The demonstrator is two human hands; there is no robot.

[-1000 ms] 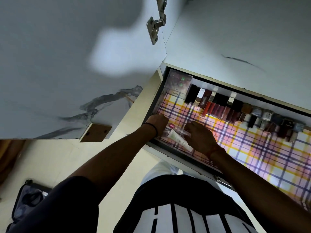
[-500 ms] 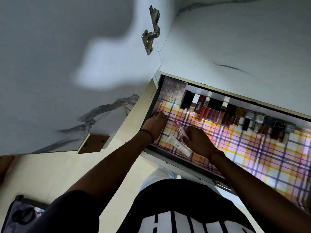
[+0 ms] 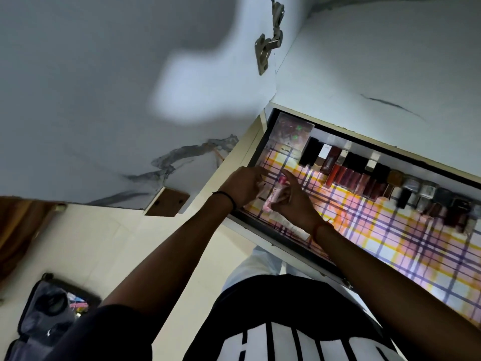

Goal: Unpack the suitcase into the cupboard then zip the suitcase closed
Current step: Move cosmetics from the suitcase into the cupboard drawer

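Both hands are over the near left corner of the drawer (image 3: 406, 168), and from my end the fingers are blurred. My right hand (image 3: 294, 204) pinches a small pink tube (image 3: 273, 198) between thumb and curled fingers, with the forefinger stretched out toward the drawer's back. My left hand (image 3: 243, 186) sits just beside it, fingers bent and pointing inward at the tube's top; I cannot tell whether they actually touch it. A dark band circles the left wrist and a reddish thread the right.

Under the hands lies a white tube (image 3: 283, 222) on the drawer's checked liner (image 3: 390, 246), plaid in yellow, pink and purple. Along the far edge runs a row of lipsticks and small bottles (image 3: 377, 178), with a clear box (image 3: 291, 134) in the back left corner.

Around the drawer I see the cupboard's white marbled panels, a metal hinge (image 3: 268, 48) on the open door (image 3: 104, 100), and a pale tiled floor. The suitcase (image 3: 44, 316) lies open on that floor at lower left, well apart from the drawer, with things inside.
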